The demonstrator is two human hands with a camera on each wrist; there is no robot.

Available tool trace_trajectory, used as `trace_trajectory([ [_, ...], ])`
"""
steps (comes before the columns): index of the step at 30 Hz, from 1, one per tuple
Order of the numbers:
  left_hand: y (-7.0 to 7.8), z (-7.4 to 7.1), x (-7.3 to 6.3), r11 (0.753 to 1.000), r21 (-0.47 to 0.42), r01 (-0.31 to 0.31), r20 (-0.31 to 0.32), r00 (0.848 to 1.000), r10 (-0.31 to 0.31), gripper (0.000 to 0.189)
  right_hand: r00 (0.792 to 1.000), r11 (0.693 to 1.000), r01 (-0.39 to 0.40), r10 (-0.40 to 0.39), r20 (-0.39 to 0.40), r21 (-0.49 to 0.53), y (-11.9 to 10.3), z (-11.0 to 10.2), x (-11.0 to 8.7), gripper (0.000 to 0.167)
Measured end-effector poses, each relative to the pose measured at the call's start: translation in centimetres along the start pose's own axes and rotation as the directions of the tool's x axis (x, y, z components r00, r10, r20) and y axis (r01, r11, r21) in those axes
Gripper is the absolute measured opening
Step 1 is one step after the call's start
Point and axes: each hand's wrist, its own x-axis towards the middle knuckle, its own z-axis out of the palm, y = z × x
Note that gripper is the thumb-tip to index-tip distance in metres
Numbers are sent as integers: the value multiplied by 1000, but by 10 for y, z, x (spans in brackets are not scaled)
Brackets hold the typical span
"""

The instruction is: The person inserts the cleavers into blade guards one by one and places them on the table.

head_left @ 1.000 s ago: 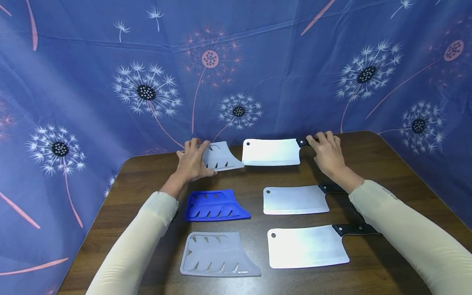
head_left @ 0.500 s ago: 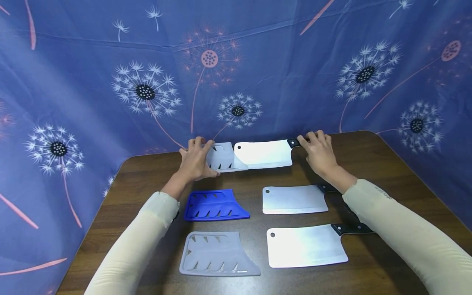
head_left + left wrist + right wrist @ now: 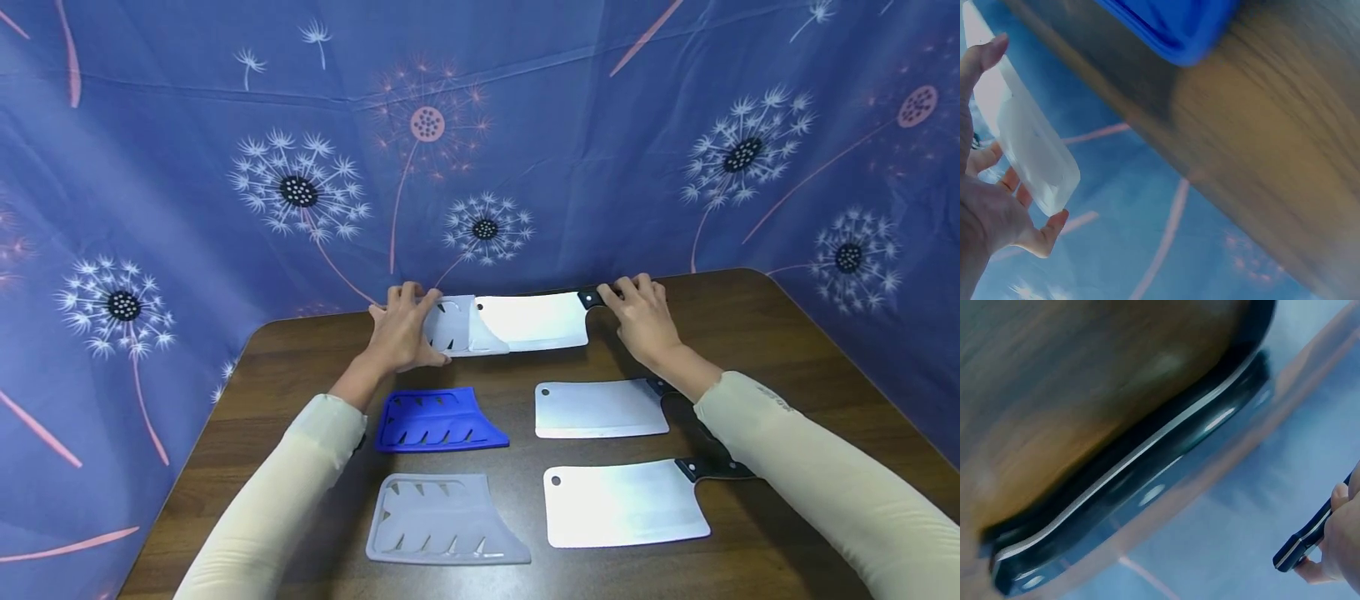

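At the back of the table, my left hand [image 3: 405, 329] grips a whitish translucent blade guard [image 3: 450, 325] by its closed end. In the left wrist view, the thumb and fingers spread across the guard [image 3: 1035, 150]. My right hand [image 3: 641, 321] holds a cleaver [image 3: 536, 321] by its black handle, its broad blade pointing left. That handle [image 3: 1300, 550] pokes out of the fist in the right wrist view. The blade's front end is at the guard's mouth, its lower front corner covered by the guard. Most of the blade is still bare.
A blue blade guard [image 3: 442, 419] and another whitish guard [image 3: 446, 517] lie on the left of the wooden table [image 3: 247, 408]. Two more cleavers, a smaller one [image 3: 600, 408] and a larger one [image 3: 622, 504], lie right of them. Behind hangs a blue dandelion-print cloth [image 3: 585, 183].
My right hand has moved left with the cleaver, bringing the blade's front end from beside the guard into its mouth. The left hand and guard have shifted slightly right.
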Motion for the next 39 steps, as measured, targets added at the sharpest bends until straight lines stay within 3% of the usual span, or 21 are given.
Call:
trace_trajectory([
  [4, 12, -1, 4, 999, -6, -37, -34, 999, 37, 102, 999, 1000, 29, -29, -19, 9, -13, 2, 5, 60],
  [17, 33, -7, 11, 999, 7, -44, -70, 997, 44, 101, 998, 998, 57, -56, -43, 26, -43, 2, 18, 57],
  [25, 45, -11, 15, 999, 6, -46, -70, 996, 46, 101, 998, 998, 56, -55, -25, 23, -60, 1, 28, 58],
  [33, 49, -10, 18, 1000, 12, -27, -59, 998, 28, 102, 998, 998, 56, -56, -21, -2, -61, 0, 30, 55],
  [39, 49, -4, 19, 1000, -2, 7, -20, 1000, -8, 104, 999, 1000, 21, -22, 42, 11, -61, 2, 28, 55],
])
